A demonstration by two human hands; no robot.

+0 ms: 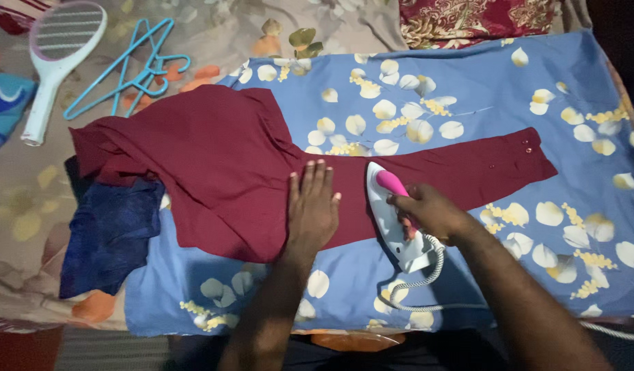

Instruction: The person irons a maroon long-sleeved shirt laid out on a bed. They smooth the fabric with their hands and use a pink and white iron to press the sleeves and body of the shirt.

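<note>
The right hand (pixel 427 209) was clenched round the pink handle of a white iron (pixel 392 216), whose sole sat on the maroon shirt (pixel 221 165) with its nose pointing away from the person. The shirt's sleeve (pixel 482 168) ran out long and flat to the right of that grip, its axis nearly crosswise to the iron, ending in a buttoned cuff well beyond the hand. The bulk of the shirt lay to the grip's left. There the left hand (pixel 312 206) rested flat, fingers spread and holding nothing, pressing the cloth just beside the iron's left edge. So the right hand was the nearer one to the unfolded sleeve, and the left the nearer to the shirt's body. The iron's coiled cord (pixel 427 275) trailed back toward the person from behind the grip. All this lay on a blue sheet (pixel 482 82) with pale petals. Far off to the left of both hands lay a dark blue cloth (pixel 107 233), blue hangers (pixel 135 65) and a racket-shaped swatter (pixel 59 58)
</note>
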